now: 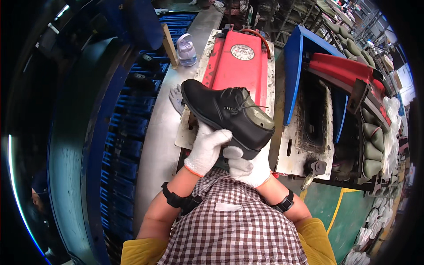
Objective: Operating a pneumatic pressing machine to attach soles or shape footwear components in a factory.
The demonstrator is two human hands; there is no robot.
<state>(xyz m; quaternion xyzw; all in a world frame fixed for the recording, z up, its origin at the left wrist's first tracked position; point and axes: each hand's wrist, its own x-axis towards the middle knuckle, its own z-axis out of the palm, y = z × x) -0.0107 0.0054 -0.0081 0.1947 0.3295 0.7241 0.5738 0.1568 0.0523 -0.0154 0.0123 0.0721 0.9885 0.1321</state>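
Observation:
A black lace-up shoe (214,104) is held up in front of me, its toe to the left and its heel to the right. Inside its opening sits a greenish shoe last (256,117). My left hand (207,148), in a white knit glove with an orange cuff edge, grips the sole from below near the middle. At the heel end, my right hand (247,168) in a matching glove is closed round the underside. The shoe hides part of the fingers of both hands. Behind it stands a red machine housing (238,62) on a pale, stained plate.
To the left runs a metal ledge (152,163) beside a conveyor with blue slats (126,172). On the ledge stand a clear bottle (186,52) and a grey glove (176,99). A second red machine (342,66) with a blue guard is at right, near racks of green lasts (373,150).

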